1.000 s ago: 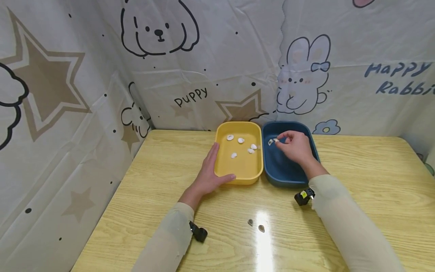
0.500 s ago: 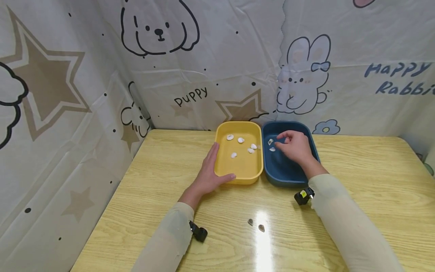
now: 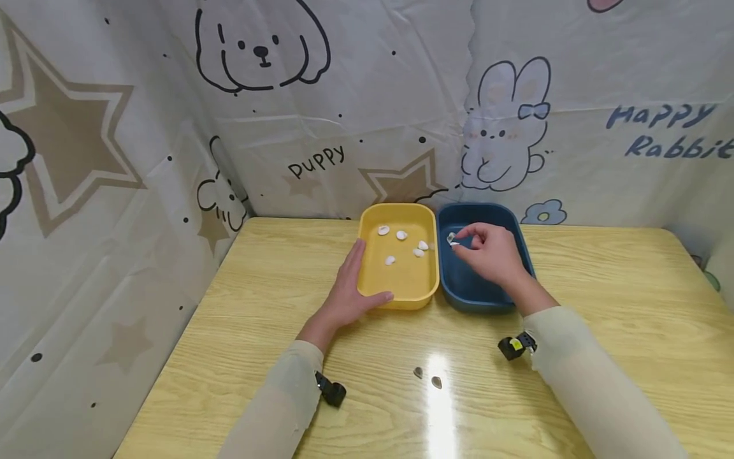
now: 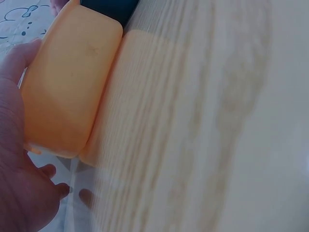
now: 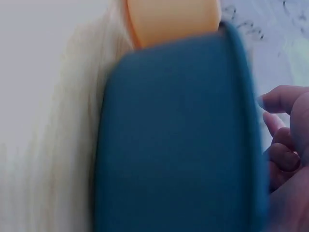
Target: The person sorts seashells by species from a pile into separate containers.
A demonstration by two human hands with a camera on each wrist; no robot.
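Note:
My left hand rests on the yellow tray, its straight fingers along the left side and its thumb over the front rim. Several small white shells lie in that tray. My right hand reaches into the dark blue tray, thumb and index finger apart. A small pale shell shows just beyond those fingertips, and a second white bit is partly hidden by the thumb. In the right wrist view the blue tray's wall hides the shells; a gap shows between the fingertips.
Two small brown shells lie on the wooden table in front of the trays. The trays stand side by side near the back edge, close to a printed cloth. Black cameras sit on both wrists.
A shell left my right fingers and dropped into the blue tray beside another. The right hand has since shifted slightly left over the two. My left hand stays on the yellow tray.

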